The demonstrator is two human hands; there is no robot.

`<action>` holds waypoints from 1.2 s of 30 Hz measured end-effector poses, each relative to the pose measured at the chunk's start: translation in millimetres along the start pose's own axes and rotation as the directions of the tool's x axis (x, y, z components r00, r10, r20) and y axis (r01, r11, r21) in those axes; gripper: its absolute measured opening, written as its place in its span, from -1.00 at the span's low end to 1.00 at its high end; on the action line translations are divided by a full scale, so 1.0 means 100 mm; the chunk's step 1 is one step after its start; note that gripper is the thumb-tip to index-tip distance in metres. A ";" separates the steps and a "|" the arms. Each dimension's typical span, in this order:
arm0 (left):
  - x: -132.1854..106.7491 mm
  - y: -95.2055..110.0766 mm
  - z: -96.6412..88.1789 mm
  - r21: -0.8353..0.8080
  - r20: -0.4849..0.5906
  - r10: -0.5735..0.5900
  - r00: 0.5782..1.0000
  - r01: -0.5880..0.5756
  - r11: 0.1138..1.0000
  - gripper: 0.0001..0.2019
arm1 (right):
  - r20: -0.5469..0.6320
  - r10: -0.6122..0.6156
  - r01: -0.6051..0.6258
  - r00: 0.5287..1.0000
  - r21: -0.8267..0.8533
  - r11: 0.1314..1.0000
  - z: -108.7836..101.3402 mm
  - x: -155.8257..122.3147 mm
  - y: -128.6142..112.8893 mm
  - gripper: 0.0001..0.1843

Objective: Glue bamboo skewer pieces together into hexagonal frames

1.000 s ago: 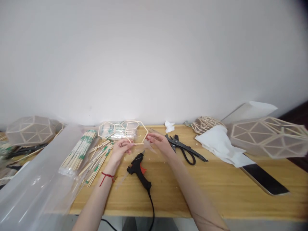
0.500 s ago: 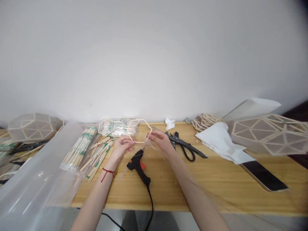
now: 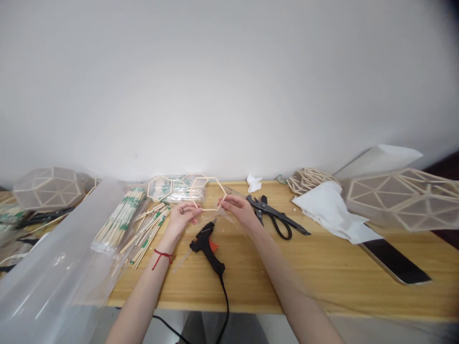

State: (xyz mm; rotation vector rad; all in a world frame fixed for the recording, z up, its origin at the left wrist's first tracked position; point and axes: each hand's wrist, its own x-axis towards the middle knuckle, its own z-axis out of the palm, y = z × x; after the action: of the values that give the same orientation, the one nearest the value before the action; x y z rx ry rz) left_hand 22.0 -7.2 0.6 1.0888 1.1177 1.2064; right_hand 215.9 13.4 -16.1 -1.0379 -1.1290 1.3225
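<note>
Between my hands is a hexagonal frame of thin wooden sticks, held up above the table. My left hand is closed on its lower left corner, and my right hand pinches its lower right side. Just below the frame, a black glue gun with an orange trigger lies on its side, its nozzle pointing up toward my hands. Behind and left of the frame, other hexagonal stick frames rest against a plastic-wrapped pack of chopsticks.
Left are a chopstick bundle, loose sticks and a clear plastic sheet. Right are black scissors, white paper, a phone and a covered stick structure. Another polyhedral structure stands far left. A cord trails off the front edge.
Both hands keep their grip on the hexagonal frame, which stays almost where it was. The whole view has shifted very slightly.
</note>
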 end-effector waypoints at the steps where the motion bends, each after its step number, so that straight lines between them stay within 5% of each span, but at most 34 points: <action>1: 0.00 0.00 0.00 0.001 -0.002 0.000 1.000 0.000 1.000 -0.66 | -0.001 0.003 -0.003 1.000 0.003 1.000 0.00 0.00 0.00 -0.61; 36: 0.00 0.01 -0.03 0.071 0.047 0.033 0.998 -0.036 0.997 -0.70 | -0.001 0.011 -0.011 1.000 0.019 1.000 0.02 0.00 0.05 -0.62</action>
State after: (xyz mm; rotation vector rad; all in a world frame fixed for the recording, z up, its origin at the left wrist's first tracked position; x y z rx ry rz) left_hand 19.3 -6.6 1.0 1.1891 1.1179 1.1704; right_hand 213.0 13.1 -20.7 -1.0327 -1.1092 1.3390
